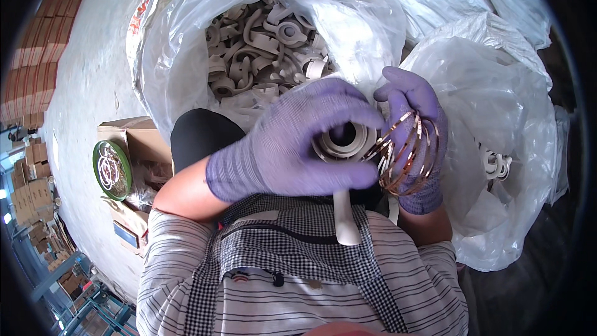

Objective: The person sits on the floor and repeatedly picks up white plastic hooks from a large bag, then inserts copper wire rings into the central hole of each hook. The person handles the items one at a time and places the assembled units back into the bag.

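Note:
My left hand (292,140), in a purple knit glove, grips a white plastic part (346,149) with a round ring-shaped head and a long stem hanging down toward my apron. My right hand (415,143), also gloved in purple, sits just right of that part and holds a bundle of thin copper-coloured rings (407,152) looped over its fingers. The rings touch the right rim of the part's round head. Both hands are close in front of my chest.
A large clear plastic bag (174,56) full of similar white plastic parts (261,43) stands ahead. Another clear bag (516,149) with white parts is at the right. A cardboard box (140,137) and a green round tin (112,171) with rings sit at left.

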Demonstrator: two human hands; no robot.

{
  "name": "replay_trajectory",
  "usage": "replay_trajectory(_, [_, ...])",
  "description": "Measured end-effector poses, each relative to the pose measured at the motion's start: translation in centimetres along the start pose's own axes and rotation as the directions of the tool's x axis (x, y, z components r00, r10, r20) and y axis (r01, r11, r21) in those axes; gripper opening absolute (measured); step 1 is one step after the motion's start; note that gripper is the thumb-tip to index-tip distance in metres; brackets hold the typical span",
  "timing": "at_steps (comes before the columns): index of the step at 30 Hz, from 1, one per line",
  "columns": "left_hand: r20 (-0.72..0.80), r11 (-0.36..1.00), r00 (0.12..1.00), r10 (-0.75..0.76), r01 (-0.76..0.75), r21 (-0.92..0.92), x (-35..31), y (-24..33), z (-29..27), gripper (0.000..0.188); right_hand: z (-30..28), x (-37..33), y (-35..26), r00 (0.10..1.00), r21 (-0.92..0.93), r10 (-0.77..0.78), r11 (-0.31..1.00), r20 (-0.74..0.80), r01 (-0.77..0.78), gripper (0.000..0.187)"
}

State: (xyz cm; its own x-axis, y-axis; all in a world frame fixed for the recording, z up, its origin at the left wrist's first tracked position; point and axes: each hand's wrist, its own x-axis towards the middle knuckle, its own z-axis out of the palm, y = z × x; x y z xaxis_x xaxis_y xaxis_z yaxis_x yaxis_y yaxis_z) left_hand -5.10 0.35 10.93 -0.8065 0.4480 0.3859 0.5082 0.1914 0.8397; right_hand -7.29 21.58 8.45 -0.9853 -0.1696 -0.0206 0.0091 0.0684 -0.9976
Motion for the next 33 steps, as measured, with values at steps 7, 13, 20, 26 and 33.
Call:
replay_trajectory(7, [-0.037, 0.619, 0.785, -0.619, 0.458, -0.638, -2.0, 1.1, 2.5, 0.025, -1.0, -1.0, -1.0, 0.984, 0.022, -0.091, 0.996, 0.156, 0.089, 0.034])
replay_trajectory(13, [-0.02, 0.478, 0.784, -0.621, 0.358, -0.802, -3.3, 0.9, 2.0, 0.023, -3.8, -2.2, 1.9, 0.838, 0.145, -0.545, 0.831, 0.024, 0.537, 0.056])
replay_trajectory(20, [0.002, 0.421, 0.757, -0.654, 0.365, -0.83, -4.1, 1.1, 2.0, 0.024, -5.6, -3.4, 2.6, 0.968, 0.683, -0.203, 0.729, 0.15, 0.047, 0.03])
replay_trajectory(26, [-0.001, 0.421, 0.724, -0.69, 0.399, -0.815, -4.1, 2.1, 1.8, 0.023, -3.0, -4.5, -0.5, 0.99, 0.266, 0.062, 0.959, 0.13, -0.095, 0.034])
replay_trajectory(33, [-0.176, 0.659, 0.789, -0.589, 0.342, -0.67, -4.8, 2.3, 2.5, 0.035, -2.3, -5.2, -1.4, 0.981, 0.014, 0.165, 0.986, 0.102, -0.167, 0.046])
